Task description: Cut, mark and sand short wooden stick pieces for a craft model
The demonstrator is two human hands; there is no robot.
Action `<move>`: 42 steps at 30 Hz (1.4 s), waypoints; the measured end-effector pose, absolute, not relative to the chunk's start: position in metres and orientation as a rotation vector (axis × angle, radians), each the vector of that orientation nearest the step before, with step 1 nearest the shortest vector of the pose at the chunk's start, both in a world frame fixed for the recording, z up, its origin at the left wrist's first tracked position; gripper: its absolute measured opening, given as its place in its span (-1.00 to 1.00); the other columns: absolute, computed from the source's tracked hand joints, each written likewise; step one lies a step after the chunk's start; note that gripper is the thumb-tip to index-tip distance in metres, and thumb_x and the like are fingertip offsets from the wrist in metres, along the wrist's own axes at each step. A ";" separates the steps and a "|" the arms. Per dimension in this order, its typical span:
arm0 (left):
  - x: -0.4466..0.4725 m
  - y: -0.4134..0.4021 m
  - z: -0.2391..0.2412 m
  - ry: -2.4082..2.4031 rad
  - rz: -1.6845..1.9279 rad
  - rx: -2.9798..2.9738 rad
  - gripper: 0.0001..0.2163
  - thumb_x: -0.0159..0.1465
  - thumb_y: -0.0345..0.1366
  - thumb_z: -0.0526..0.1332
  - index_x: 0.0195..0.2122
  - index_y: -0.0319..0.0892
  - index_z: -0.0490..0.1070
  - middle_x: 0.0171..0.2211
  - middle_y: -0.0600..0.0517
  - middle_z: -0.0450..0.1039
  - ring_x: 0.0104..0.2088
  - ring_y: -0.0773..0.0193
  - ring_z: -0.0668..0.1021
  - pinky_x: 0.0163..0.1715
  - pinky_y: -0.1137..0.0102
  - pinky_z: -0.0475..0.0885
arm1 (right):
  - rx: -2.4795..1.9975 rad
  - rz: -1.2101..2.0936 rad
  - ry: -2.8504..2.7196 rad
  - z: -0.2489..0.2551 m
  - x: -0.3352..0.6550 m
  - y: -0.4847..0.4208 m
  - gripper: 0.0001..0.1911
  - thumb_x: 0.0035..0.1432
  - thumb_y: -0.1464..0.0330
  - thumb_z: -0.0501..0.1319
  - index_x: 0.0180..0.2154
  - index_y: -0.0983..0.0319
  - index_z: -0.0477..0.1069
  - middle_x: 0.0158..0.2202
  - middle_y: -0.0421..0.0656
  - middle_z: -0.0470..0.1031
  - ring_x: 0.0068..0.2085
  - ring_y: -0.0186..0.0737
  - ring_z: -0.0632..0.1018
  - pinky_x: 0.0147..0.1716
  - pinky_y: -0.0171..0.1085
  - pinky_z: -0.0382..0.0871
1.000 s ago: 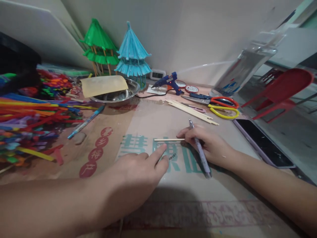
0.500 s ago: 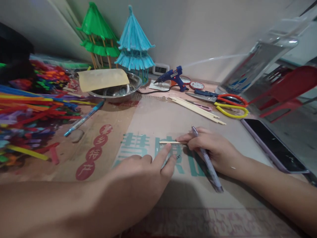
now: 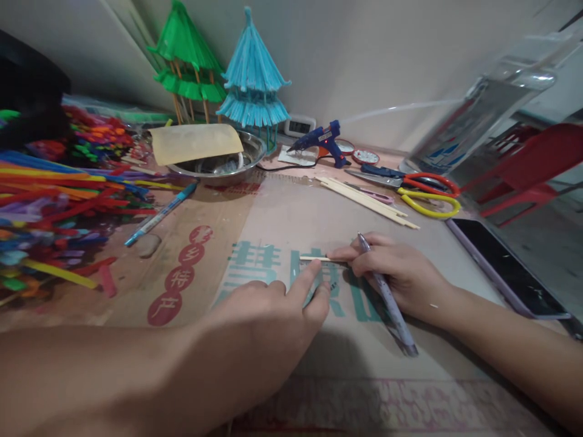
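A thin wooden stick [image 3: 314,259] lies flat on the printed cardboard [image 3: 273,218] in front of me. My right hand [image 3: 396,273] grips a purple pen [image 3: 387,297] and its fingertips press on the stick's right end. My left hand [image 3: 268,321] rests on the cardboard with index finger and thumb stretched toward the stick, pinched round a small dark piece I cannot make out; the other fingers are curled.
Colourful pipe cleaners [image 3: 54,206] are heaped at left, beside a blue pen [image 3: 159,215]. At the back stand green [image 3: 186,60] and blue [image 3: 252,79] pagoda models, a steel bowl [image 3: 218,167], a glue gun [image 3: 319,141], wooden sticks [image 3: 364,203] and scissors [image 3: 410,188]. A phone [image 3: 505,267] lies at right.
The stick and both hands have shifted slightly; my left fingers have closed in on the stick's left part and cover more of it. The view has moved a little.
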State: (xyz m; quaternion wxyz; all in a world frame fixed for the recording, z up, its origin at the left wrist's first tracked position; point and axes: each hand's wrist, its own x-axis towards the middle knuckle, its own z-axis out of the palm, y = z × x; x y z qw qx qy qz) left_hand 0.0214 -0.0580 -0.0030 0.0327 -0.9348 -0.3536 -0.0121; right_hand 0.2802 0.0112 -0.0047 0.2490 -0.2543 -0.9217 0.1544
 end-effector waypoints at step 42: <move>0.017 -0.054 -0.001 -1.111 0.158 -2.859 -0.38 0.26 -0.40 0.13 0.38 -0.10 0.19 0.46 -0.33 0.00 -0.52 0.21 0.61 -0.64 0.37 0.34 | -0.653 0.367 -2.543 -0.001 0.279 0.011 -0.75 0.21 0.66 0.19 -0.33 0.18 0.37 0.00 -0.07 0.67 -0.22 -0.19 0.49 -0.23 -0.22 0.42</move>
